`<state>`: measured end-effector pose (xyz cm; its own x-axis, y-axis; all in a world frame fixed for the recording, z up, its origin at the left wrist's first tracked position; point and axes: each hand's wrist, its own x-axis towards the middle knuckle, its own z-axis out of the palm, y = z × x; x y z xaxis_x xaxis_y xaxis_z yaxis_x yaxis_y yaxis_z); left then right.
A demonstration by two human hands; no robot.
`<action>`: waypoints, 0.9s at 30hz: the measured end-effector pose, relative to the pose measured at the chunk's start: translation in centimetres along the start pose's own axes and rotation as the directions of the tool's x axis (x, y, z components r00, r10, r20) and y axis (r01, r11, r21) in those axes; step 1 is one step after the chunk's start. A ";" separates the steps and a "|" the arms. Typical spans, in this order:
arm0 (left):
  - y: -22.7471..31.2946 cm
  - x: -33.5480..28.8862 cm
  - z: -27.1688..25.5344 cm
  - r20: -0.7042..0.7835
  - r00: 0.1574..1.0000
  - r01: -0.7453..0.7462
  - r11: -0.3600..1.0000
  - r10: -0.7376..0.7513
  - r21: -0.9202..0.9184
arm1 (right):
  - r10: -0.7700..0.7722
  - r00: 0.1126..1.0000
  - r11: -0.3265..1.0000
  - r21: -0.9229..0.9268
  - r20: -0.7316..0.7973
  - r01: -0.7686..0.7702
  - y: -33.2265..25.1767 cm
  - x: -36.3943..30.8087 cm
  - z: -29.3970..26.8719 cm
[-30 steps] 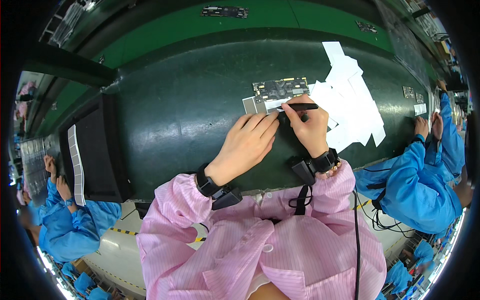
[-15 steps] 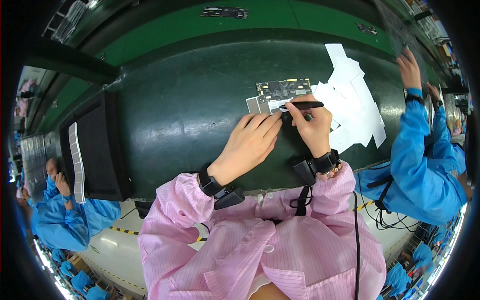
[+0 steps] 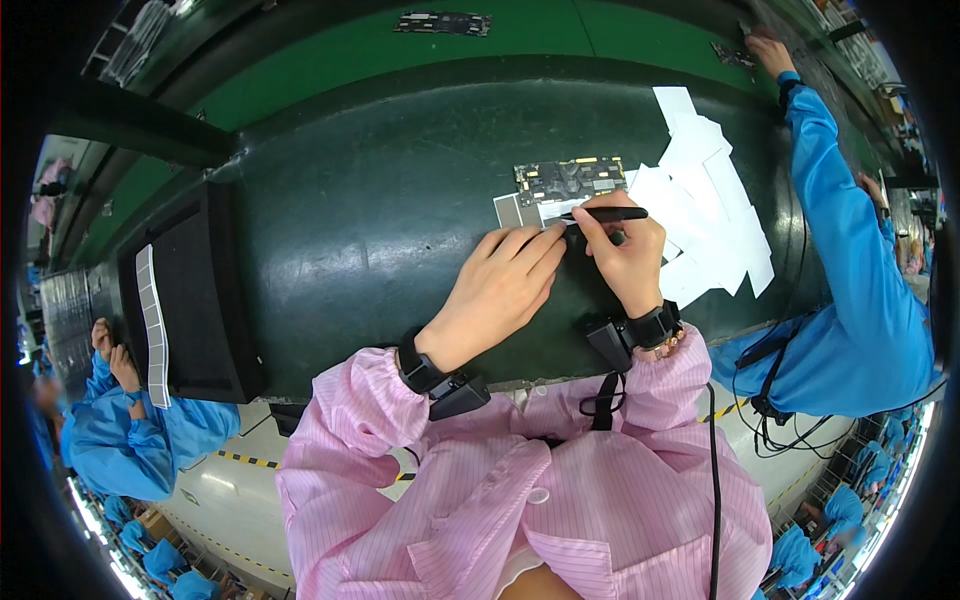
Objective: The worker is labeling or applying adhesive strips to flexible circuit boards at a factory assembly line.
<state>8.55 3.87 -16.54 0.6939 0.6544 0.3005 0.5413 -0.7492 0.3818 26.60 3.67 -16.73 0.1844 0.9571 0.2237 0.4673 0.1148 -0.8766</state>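
- Dark-green, smooth bench (image 3: pixel 350 200) stretches across the work area, and its near edge runs just before the person's pink striped jacket (image 3: pixel 500 500).
- Toward the far edge of the bench, right of its middle, lies a flat rectangular black circuit board (image 3: pixel 568 180) with small gold-coloured parts.
- Just on the near side of this board is a white strip with grey rectangular panels (image 3: pixel 510 212); whether the board overlaps it, I cannot tell.
- The left hand (image 3: pixel 500 285) lies palm down, its fingers extended and close together, with the tips at the near border of the strip; they grip nothing that I can see.
- The right hand (image 3: pixel 628 255) has its fingers closed around a slim black pen (image 3: pixel 615 213), whose tip points left, at the white part of the strip.
- Right of the board, a loose pile of white paper slips (image 3: pixel 700 200) spreads toward the right end of the bench.
- Near the left end stands a black shallow tray (image 3: pixel 195 290), with a second panelled strip (image 3: pixel 153 320) on it.
- The step in hand seems to be writing or marking on the strip; in my judgement, the next stroke calls for a steady pen tip and light holding from the left fingers.
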 end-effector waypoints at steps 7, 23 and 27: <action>0.0 0.0 -0.2 0.004 1.000 0.009 1.000 -0.009 -0.012 | -0.139 0.990 0.985 -0.107 -0.005 0.137 -0.3 0.1 0.1; 0.0 0.0 -0.2 0.014 1.000 0.004 1.000 -0.004 -0.009 | 0.166 0.985 0.977 0.131 0.051 -0.171 0.0 -0.1 -0.5; 0.1 0.0 -0.2 0.020 1.000 0.009 1.000 -0.009 -0.015 | 0.126 0.990 0.988 0.087 0.055 -0.131 -0.3 -0.1 -0.5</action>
<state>8.53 3.88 -16.35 0.6984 0.6589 0.2794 0.5407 -0.7415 0.3973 26.92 3.37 -16.30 0.1939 0.9771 0.0875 0.3625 0.0115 -0.9319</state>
